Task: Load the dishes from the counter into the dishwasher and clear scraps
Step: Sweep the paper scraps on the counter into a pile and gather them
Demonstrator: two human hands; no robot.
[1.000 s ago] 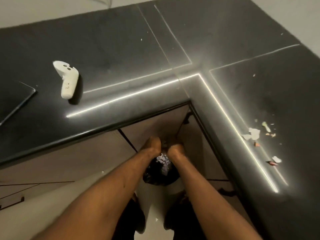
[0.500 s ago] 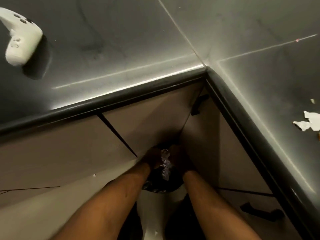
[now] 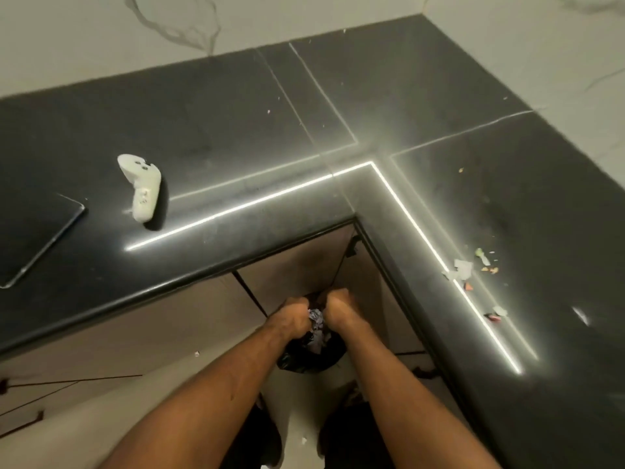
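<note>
Both my arms reach down into the corner under the black L-shaped counter [image 3: 236,137]. My left hand [image 3: 293,314] and my right hand [image 3: 341,308] are closed side by side on the top of a black bin bag [image 3: 311,357], which sits on the floor. Crumpled pale paper [image 3: 316,324] shows in the bag's mouth between the two hands. On the right arm of the counter lie food and paper scraps [image 3: 463,269], with a few more scraps [image 3: 495,314] nearer to me.
A white handheld controller [image 3: 142,186] lies on the left part of the counter, and a dark flat tablet [image 3: 33,238] lies at the far left edge. Brown cabinet fronts [image 3: 135,330] stand below the counter. My feet are on the pale floor.
The view pulled back up after dipping low toward the cabinets. My hands have stayed closed on the bag's top and have drawn it slightly higher and tighter.
</note>
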